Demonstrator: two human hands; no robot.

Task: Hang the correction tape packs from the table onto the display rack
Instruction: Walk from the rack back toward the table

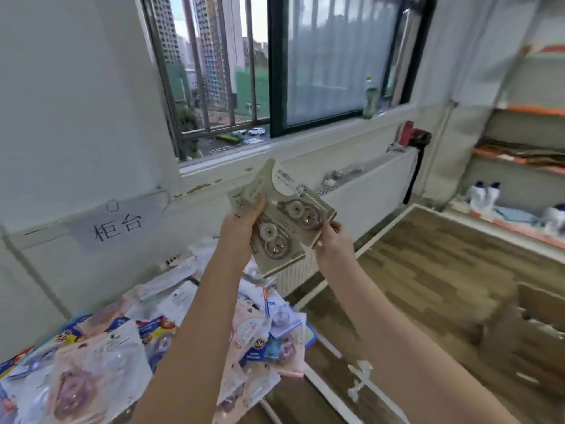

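Note:
Both my hands are raised in front of the window sill with beige correction tape packs fanned between them. My left hand (241,228) grips the packs from the left, thumb on the front of the lower pack (275,240). My right hand (331,237) pinches the lower right corner of the upper pack (301,206), which tilts to the right. Each pack shows round clear tape dispensers on a card. Below, a heap of many more packs (128,341) in blue, pink and white covers the table. No display rack is identifiable in view.
A window (275,71) with bars fills the wall ahead, with a radiator (367,197) under its sill. Orange-edged shelves (526,166) with bottles stand at the right. Wood-pattern floor (428,270) lies to the right of the table. A paper sign (117,226) is taped on the wall.

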